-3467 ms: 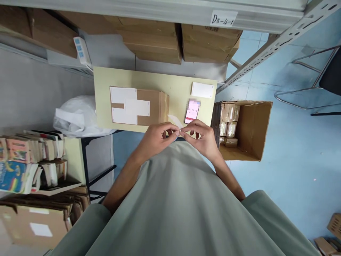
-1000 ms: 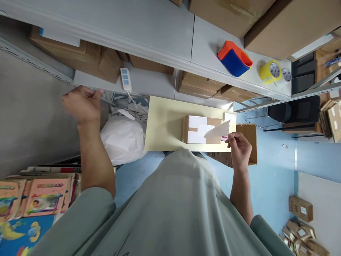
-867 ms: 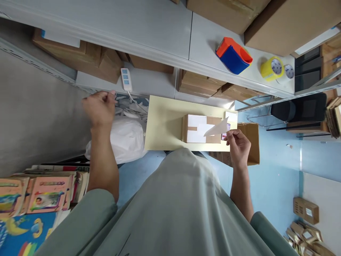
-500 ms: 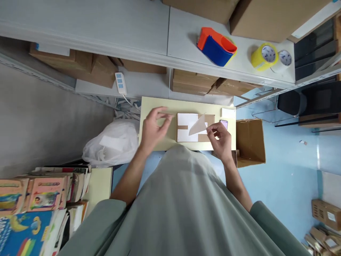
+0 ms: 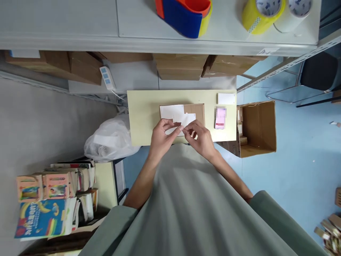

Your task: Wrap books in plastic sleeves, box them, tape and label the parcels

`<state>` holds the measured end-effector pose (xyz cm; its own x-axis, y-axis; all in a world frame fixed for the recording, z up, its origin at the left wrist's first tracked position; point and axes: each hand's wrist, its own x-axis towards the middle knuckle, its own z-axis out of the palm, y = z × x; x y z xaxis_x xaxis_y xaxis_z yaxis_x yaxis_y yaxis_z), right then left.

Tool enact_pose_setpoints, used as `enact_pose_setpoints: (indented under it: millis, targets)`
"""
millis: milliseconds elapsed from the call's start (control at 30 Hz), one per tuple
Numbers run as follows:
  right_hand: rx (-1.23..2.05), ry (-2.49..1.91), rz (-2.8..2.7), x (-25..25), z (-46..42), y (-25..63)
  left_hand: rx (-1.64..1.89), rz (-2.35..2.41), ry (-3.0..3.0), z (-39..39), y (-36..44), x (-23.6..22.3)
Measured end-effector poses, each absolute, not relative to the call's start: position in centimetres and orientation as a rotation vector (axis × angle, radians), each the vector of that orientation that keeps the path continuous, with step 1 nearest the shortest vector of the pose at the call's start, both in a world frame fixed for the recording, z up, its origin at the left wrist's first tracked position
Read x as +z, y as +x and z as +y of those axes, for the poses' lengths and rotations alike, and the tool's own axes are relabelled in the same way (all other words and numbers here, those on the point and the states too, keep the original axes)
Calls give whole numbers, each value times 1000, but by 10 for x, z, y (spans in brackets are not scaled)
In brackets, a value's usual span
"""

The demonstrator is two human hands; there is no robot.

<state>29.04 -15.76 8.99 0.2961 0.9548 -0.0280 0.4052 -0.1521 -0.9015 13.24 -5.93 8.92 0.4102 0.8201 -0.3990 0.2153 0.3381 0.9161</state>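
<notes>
A flat cardboard box (image 5: 197, 108) lies on the pale yellow table (image 5: 142, 113), with white paper (image 5: 170, 111) over the left part of its top. Above the box I hold a small white label (image 5: 188, 118), its near corner between my fingertips. My right hand (image 5: 200, 139) pinches that corner, thumb and fingers closed. From the left, my left hand (image 5: 163, 139) meets it, its thumb tip and bent fingers at the same corner. The hands nearly touch and partly cover the box's near side.
At the table's right are a pink-screened phone (image 5: 220, 118) and a white stack (image 5: 226, 98). An open carton (image 5: 258, 129) stands right of it, a white plastic bag (image 5: 109, 140) left. The shelf ahead holds a tape dispenser (image 5: 183, 16) and tape rolls (image 5: 262, 16). Books (image 5: 57, 185) lie lower left.
My hands have come together over the box; before, they were apart, with the right alone holding the label and the left empty. The view has shifted.
</notes>
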Motion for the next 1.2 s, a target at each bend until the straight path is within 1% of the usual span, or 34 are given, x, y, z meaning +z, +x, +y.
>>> enact_pose_setpoints:
  millis: [267, 467, 667, 800, 967, 1200]
  targets:
    - [1073, -1571, -1146, 67, -169, 305, 566, 1180, 1034, -66, 139, 75]
    - [956, -1759, -808, 52, -178, 338, 597, 1216, 949, -60, 128, 69]
    - [1076, -1781, -621, 39, -179, 360, 584, 1201, 922, -60, 121, 70]
    - [1134, -1796, -587, 40, -179, 357, 543, 1200, 952, -62, 121, 68]
    - [1131, -1866, -587, 44, -176, 350, 547, 1177, 952, -63, 118, 60]
    - [1076, -1954, -640, 68, -165, 322, 556, 1129, 946, -61, 84, 48]
